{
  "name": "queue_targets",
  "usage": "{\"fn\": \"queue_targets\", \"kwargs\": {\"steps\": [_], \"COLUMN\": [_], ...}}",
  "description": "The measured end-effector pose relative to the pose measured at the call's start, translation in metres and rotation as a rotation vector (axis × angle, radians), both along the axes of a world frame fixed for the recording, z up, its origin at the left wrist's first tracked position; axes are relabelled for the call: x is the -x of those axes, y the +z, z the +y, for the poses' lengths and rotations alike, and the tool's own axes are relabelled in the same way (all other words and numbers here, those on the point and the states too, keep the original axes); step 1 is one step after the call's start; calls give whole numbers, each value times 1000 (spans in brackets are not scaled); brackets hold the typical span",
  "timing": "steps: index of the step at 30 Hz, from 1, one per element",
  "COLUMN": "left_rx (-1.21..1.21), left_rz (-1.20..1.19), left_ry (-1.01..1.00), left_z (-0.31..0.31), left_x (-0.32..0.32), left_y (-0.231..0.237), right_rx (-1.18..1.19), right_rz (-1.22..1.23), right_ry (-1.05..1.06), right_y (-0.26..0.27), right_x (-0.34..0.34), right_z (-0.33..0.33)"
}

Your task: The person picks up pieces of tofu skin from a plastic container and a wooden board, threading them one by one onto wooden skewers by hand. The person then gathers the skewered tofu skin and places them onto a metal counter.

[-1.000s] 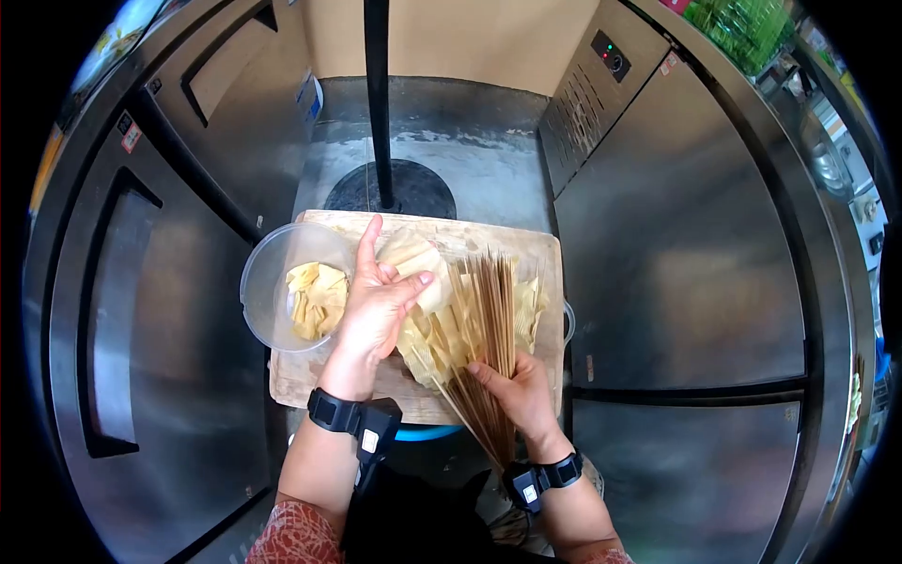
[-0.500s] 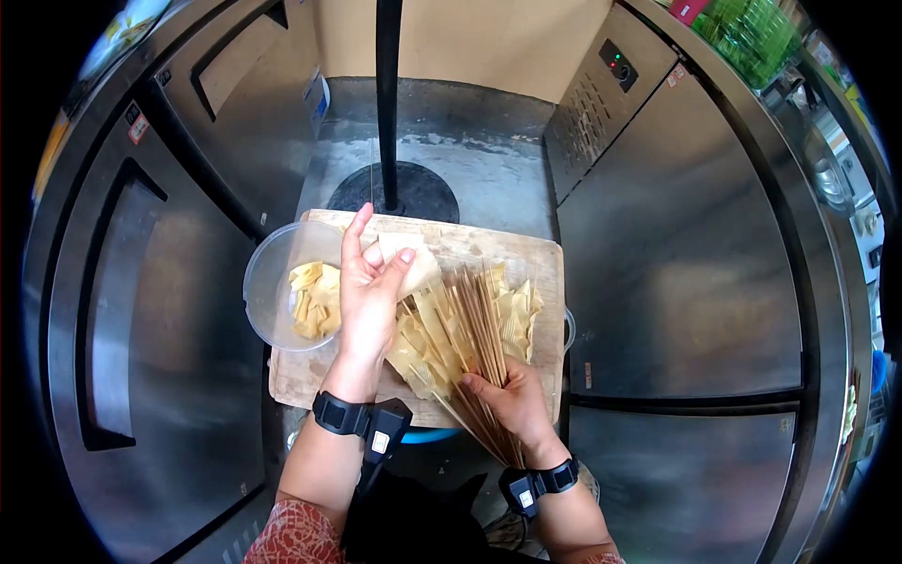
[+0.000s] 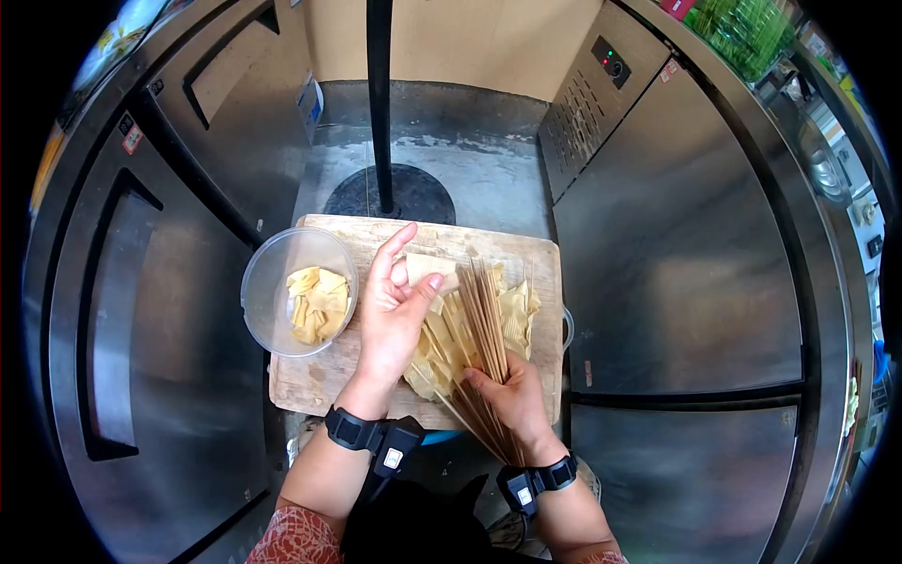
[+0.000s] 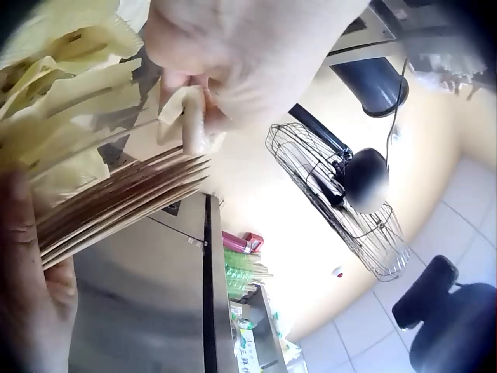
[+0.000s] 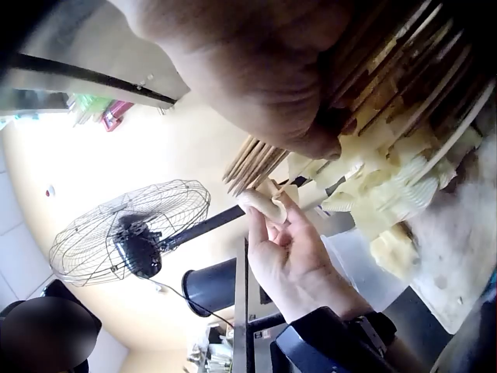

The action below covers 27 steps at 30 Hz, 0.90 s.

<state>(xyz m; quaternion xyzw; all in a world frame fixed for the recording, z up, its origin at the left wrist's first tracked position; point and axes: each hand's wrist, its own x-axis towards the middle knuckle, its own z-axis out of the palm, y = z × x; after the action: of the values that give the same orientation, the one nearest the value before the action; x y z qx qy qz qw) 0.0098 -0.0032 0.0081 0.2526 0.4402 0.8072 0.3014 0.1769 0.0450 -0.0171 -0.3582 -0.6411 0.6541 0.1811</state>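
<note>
while clasping sticks [image 3: 483,320] in curled right grip [image 3: 519,399], has shifted left grip [image 3: 394,320], pinching pale sheet [image 3: 431,270], toward three o'clock, seemingly advancing the work by bringing sheet nearer sticks.

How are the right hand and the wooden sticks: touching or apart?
Touching. The head view shows the right hand gripping the wooden sticks, its thumb across them.
</note>
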Motion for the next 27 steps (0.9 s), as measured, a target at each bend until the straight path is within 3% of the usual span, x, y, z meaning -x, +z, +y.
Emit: {"fn": "queue_targets", "kwargs": {"steps": [6, 9, 27], "left_rx": [-17, 36, 296], "left_rz": [25, 146, -331], "left_ry": [183, 267, -143], "left_z": [2, 4, -7], "left_x": [1, 1, 10], "left_y": [-6, -11, -20], "right_rx": [-26, -18, -71], "right_rz": [-9, -10, -23], "right_ry": [32, 47, 25], "right_y": [-8, -2, -3], "right_x": [-3, -4, -3], "right_z": [0, 0, 0]}}
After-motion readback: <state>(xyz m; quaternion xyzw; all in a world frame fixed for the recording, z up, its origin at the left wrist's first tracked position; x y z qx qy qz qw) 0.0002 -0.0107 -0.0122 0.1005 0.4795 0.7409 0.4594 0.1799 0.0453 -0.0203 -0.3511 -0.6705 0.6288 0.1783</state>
